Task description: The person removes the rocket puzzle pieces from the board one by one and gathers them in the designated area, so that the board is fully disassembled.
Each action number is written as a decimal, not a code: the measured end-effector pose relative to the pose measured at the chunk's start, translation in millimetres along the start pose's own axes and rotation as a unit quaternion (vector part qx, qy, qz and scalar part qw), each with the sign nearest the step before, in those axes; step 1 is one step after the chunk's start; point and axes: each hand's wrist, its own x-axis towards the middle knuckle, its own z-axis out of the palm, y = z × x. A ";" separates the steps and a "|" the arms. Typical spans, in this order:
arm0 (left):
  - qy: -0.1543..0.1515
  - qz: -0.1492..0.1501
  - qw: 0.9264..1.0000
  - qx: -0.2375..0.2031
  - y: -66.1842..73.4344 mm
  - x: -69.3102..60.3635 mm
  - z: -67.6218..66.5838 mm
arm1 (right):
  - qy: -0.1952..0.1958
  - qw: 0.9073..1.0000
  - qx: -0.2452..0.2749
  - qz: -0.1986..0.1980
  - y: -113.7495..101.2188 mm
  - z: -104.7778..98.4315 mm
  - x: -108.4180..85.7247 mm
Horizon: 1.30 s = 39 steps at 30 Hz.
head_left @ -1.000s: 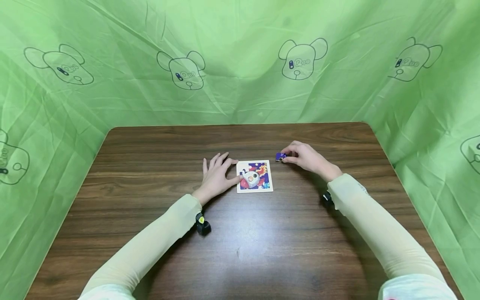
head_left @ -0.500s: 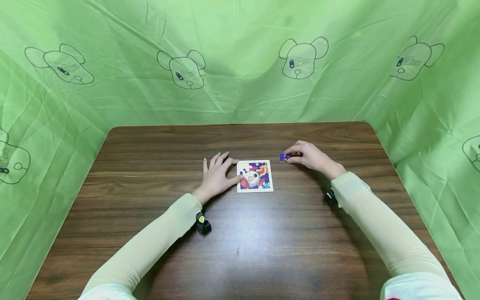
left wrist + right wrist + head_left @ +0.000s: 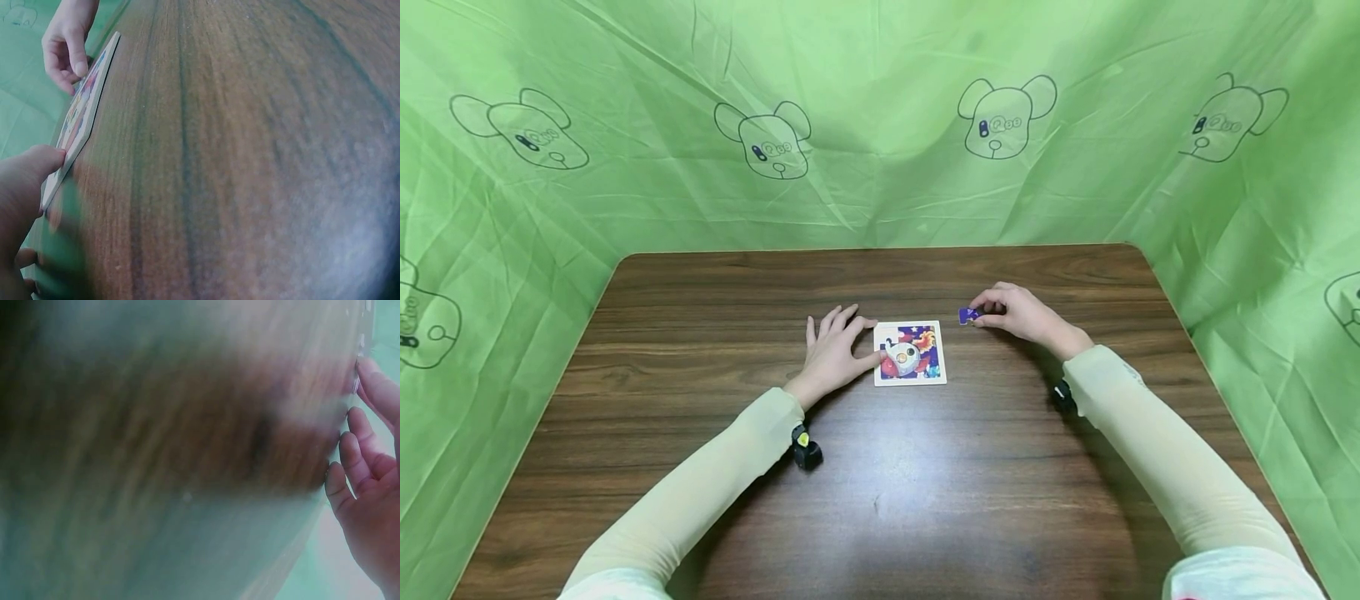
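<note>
A small square jigsaw puzzle [image 3: 910,353] with a white frame lies flat on the table in the head view. Its picture shows a round white figure on purple, and a white patch shows at the upper left. My left hand [image 3: 835,354], fingers spread, touches its left side: the thumb rests on the frame and the index fingertip is at the far left corner. To the right of the board my right hand [image 3: 1011,312] pinches a purple puzzle piece [image 3: 967,316] between thumb and index finger. In the left wrist view the left thumb [image 3: 47,160] lies on the frame's edge.
The brown wood-grain table [image 3: 737,292] has rounded far corners. Green cloth [image 3: 880,167] printed with bear heads hangs behind it and at both sides. Black wrist devices [image 3: 806,450] sit at the cuffs of both pale sleeves.
My right hand has shifted slightly to the right with the purple puzzle piece, which has turned a little, and now stays still. My left hand and the board have not moved.
</note>
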 end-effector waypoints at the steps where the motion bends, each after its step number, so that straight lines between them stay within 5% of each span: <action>1: 0.001 0.000 1.000 0.000 -0.3 0.1 0.0 | 0.000 1.000 0.001 0.001 -0.1 0.1 0.1; 14: -0.003 -0.003 1.000 0.003 -2.4 1.0 -2.2 | 0.016 1.000 0.011 0.001 -1.8 -1.2 0.6; 23: -0.006 0.000 1.000 0.001 -5.2 0.9 -4.4 | 0.027 0.999 0.027 -0.036 -33.5 5.0 0.9; 30: -0.001 0.009 1.000 0.000 -5.1 0.2 -3.7 | -0.007 0.996 0.017 -0.090 -65.2 24.7 11.1; 39: 0.000 0.012 1.000 0.004 -3.3 -0.1 -2.2 | -0.079 0.992 0.005 -0.095 -94.3 41.8 22.2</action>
